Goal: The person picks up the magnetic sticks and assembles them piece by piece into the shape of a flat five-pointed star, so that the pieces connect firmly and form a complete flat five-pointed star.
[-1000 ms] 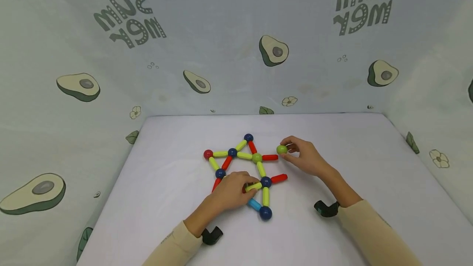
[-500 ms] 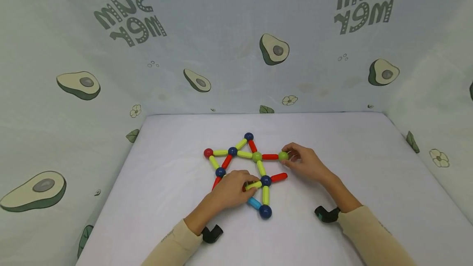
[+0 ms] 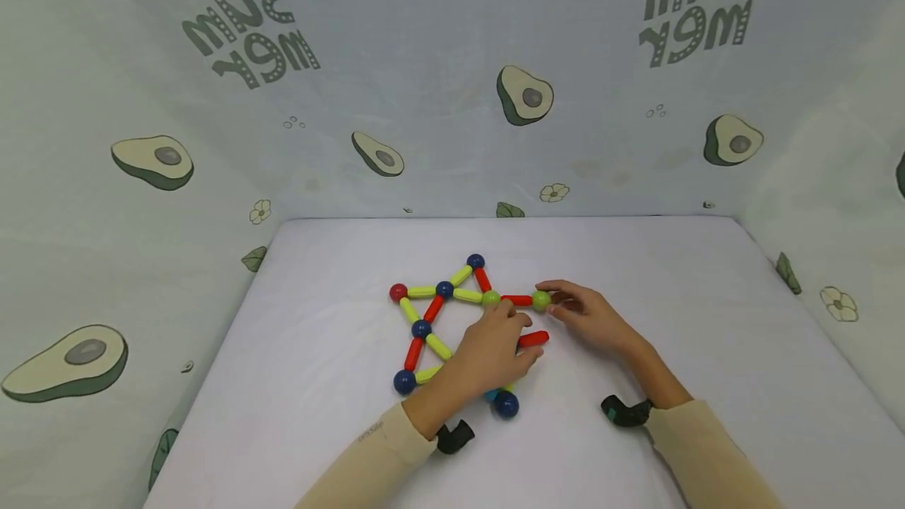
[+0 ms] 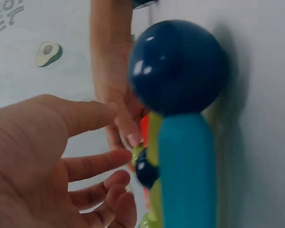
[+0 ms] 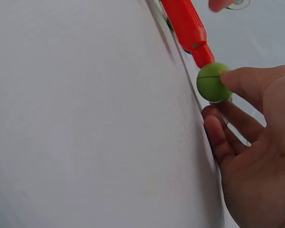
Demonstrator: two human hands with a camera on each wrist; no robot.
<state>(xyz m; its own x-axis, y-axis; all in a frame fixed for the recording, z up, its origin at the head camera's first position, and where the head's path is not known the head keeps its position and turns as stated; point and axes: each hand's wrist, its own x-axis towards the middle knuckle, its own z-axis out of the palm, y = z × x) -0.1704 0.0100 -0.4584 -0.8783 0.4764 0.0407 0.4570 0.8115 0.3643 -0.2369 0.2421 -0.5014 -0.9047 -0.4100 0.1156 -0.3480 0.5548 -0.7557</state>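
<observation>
A flat frame of coloured magnetic sticks and balls lies on the white table. My right hand (image 3: pixel 590 319) pinches a light green ball (image 3: pixel 540 301) between thumb and fingers, as the right wrist view also shows. That ball touches the end of a red stick (image 3: pixel 518 301), which joins another green ball (image 3: pixel 491 298). Over the frame's right part hovers my left hand (image 3: pixel 491 348), thumb and fingers apart, holding nothing. Its fingers are near a second red stick (image 3: pixel 533 338). Beneath this hand, part of the frame is hidden. A blue stick (image 4: pixel 187 171) and dark blue ball (image 4: pixel 178 66) fill the left wrist view.
The frame's left side has a red ball (image 3: pixel 399 292) and a dark blue corner ball (image 3: pixel 405 382). Its far tip is another dark blue ball (image 3: pixel 476 261). A patterned cloth wall (image 3: pixel 452 100) rises behind the white table (image 3: pixel 318 273).
The right hand brought the green ball down and left, onto the red stick's end. My left hand let go of the yellow-green stick and moved right and up, uncovering the frame's lower left.
</observation>
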